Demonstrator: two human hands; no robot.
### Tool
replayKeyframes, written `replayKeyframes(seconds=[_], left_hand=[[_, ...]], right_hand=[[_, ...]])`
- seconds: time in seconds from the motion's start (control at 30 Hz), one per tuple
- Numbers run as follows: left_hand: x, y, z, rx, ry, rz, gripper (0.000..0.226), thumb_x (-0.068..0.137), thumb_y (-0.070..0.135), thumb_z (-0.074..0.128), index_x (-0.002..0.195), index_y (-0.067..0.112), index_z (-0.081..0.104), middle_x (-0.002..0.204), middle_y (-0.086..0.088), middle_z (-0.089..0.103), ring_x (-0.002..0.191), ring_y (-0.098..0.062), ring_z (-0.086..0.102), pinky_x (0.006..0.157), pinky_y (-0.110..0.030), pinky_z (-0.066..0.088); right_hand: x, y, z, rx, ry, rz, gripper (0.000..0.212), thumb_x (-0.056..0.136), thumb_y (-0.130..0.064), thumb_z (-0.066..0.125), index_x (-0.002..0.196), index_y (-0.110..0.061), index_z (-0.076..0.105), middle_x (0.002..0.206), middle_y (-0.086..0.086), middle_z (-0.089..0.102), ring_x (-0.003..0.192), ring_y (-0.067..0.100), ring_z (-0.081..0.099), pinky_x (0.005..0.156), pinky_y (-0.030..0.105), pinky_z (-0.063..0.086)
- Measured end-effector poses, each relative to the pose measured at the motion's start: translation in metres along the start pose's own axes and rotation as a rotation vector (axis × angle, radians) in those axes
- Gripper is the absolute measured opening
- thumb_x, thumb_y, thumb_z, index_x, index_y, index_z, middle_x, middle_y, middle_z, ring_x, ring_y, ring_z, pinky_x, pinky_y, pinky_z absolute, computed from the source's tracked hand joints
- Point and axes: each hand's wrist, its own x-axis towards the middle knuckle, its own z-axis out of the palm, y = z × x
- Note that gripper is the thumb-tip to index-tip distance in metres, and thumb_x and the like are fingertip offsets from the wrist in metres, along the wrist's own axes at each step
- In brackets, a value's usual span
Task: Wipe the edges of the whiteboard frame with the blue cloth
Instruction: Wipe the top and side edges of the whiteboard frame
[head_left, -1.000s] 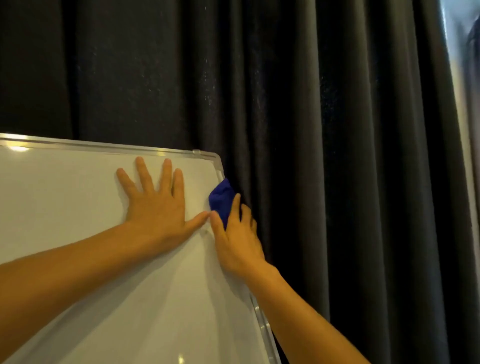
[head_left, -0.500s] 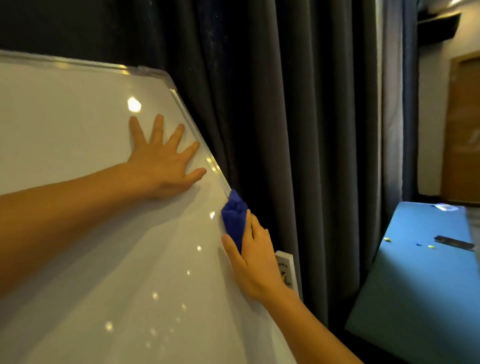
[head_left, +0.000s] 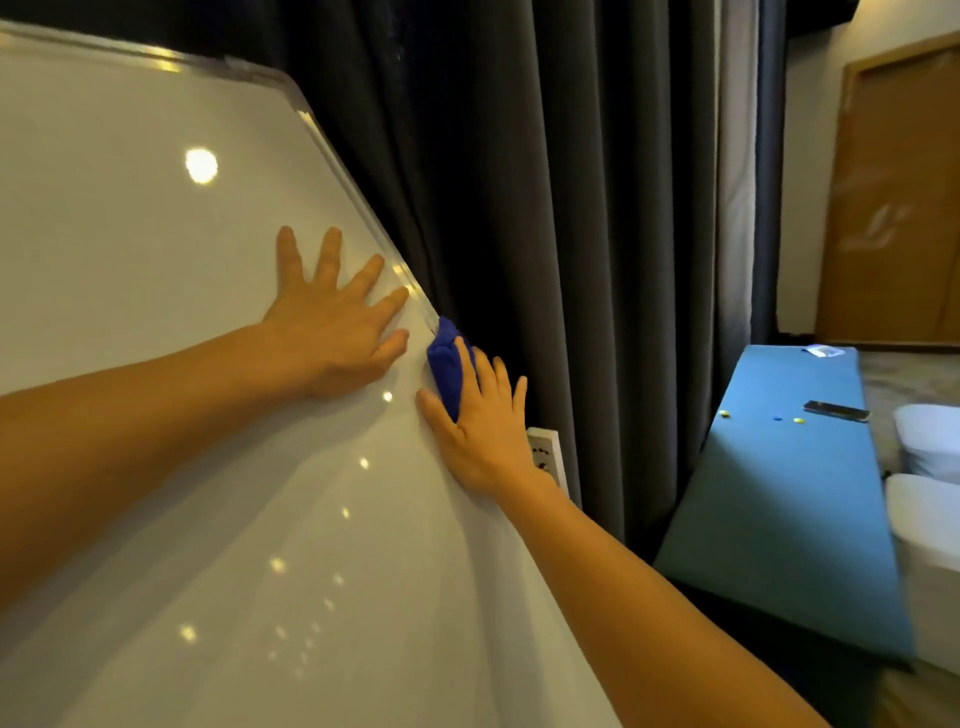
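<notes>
Both bare forearms are reaching up and in from the bottom of the view, and the right hand (head_left: 480, 431) is wrapping over the right edge of the whiteboard (head_left: 156, 467), thumb lying on the white face, the other fingers curling round the outside toward the curtain. It is clamping the blue cloth (head_left: 448, 364) against the frame (head_left: 358, 208) there, the cloth bunching up between thumb and forefinger and poking out just past the fingertips, right on the metal edge. The left hand (head_left: 332, 322) is pressing flat on the board just beside it, fingers spread wide apart, gripping nothing, its forefinger tip nearly reaching the frame. Behind the right wrist a white socket strip (head_left: 548, 454) is showing. Farther back the dark curtain (head_left: 571, 208) is hanging in folds, and off to the right a blue table (head_left: 779, 493) is standing well apart.
</notes>
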Motion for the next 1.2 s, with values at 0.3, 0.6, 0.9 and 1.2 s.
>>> replayKeyframes(seconds=[0.3,0.6,0.9,1.2], left_hand=[[0.007,0.023,0.008,-0.009,0.006,-0.027,0.086,0.075,0.070,-0.018,0.153,0.039,0.003,0.165,-0.006,0.000,0.143,-0.051,-0.015,0.102,-0.075,-0.015],[0.004,0.026,0.018,0.031,0.063,-0.005,0.093,0.072,0.067,-0.027,0.154,0.034,0.003,0.164,-0.011,0.003,0.144,-0.051,-0.008,0.108,-0.074,-0.008],[0.012,0.068,0.017,0.017,0.082,0.090,0.094,0.074,0.076,-0.020,0.153,0.036,0.010,0.164,-0.007,0.004,0.146,-0.046,-0.009,0.103,-0.077,-0.009],[0.009,0.080,0.031,0.046,0.049,0.188,0.088,0.077,0.076,-0.013,0.153,0.037,0.011,0.165,-0.005,0.002,0.147,-0.042,-0.008,0.106,-0.075,-0.007]], right_hand=[[0.030,-0.008,-0.027,0.160,-0.225,0.289,0.091,0.087,-0.079,0.022,0.156,-0.021,0.006,0.157,0.016,0.033,0.140,0.038,0.032,0.117,0.054,0.024],[-0.040,0.011,-0.012,-0.029,-0.144,0.083,0.085,0.086,-0.080,0.027,0.152,-0.041,-0.009,0.166,-0.004,-0.005,0.152,0.025,0.000,0.121,0.048,0.005],[-0.087,0.008,-0.030,-0.158,-0.120,-0.023,0.071,0.099,-0.054,0.038,0.157,-0.023,0.010,0.166,0.007,0.005,0.152,0.026,-0.002,0.123,0.044,0.003],[-0.136,0.038,-0.043,-0.068,-0.154,-0.123,0.041,0.099,-0.004,0.048,0.139,-0.005,0.049,0.153,0.018,0.039,0.145,0.038,0.023,0.118,0.038,0.017]])
